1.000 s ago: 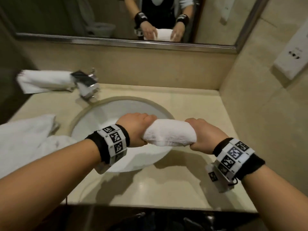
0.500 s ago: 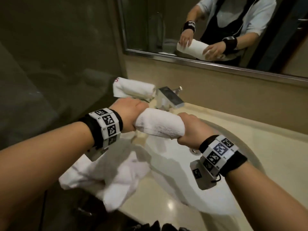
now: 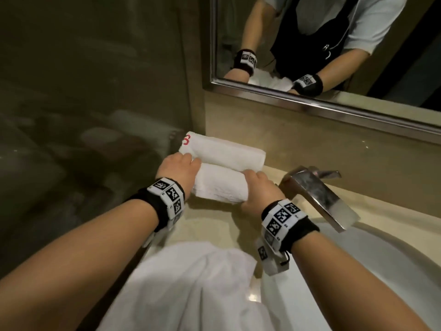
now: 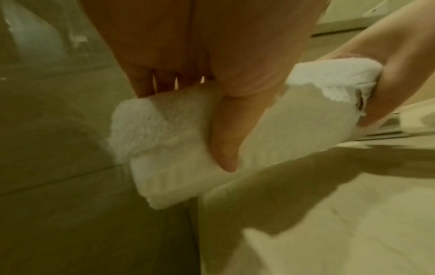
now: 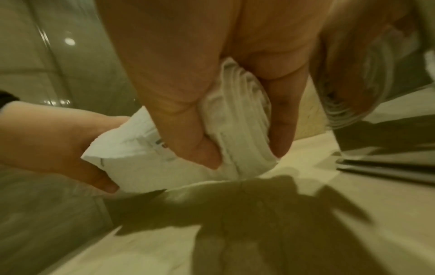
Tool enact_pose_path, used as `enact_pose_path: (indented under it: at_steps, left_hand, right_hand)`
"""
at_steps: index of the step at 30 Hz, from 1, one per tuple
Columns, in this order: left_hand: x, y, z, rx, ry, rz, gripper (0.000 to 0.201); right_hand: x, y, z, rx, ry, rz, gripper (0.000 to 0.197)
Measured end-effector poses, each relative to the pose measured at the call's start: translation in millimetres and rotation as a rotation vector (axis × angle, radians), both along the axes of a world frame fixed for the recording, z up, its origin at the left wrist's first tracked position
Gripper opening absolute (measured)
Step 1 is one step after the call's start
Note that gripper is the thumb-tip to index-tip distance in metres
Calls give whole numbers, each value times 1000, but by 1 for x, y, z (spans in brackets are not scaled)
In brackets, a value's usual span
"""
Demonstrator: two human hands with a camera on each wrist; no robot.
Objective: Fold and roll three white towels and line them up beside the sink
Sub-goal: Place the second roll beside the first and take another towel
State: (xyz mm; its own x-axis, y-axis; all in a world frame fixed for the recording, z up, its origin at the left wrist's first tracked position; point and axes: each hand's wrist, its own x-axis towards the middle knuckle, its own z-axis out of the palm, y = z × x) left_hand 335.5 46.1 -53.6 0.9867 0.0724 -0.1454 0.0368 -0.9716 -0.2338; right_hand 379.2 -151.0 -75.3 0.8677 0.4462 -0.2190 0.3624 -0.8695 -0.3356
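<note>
Both hands [image 3: 177, 172], roll [image 3: 218, 185] now counter-level.

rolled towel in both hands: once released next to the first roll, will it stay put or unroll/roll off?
The rolled towel is soft terry, so probably light and squashy. It looks tightly wound, but may loosen once the left hand and right hand release. Resting against the first roll, it likely won't roll.

The beige stone counter [image 3: 212, 218] carries three towels. A rolled towel [image 3: 219, 187] lies between the left hand [image 3: 177, 172] and the right hand [image 3: 259, 191], each gripping one end; whether it fully rests on the stone cannot be told. Just beyond the fingers, touching that roll, a second roll [image 3: 226, 151] lies against the back wall. Below the wrists, an unfolded towel [image 3: 191, 287] drapes the counter's near edge.
</note>
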Motion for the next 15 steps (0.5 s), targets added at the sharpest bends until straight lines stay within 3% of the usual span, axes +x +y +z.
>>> enact_pose_path:
  at_steps: [8, 15]
  left_hand:
    - [29, 10, -37, -20, -48, 37, 49]
    - [2, 13, -21, -94, 19, 69, 75]
  right_hand:
    - [17, 26, -30, -75, -58, -77, 64]
    - [5, 11, 3, -140, -47, 11, 77]
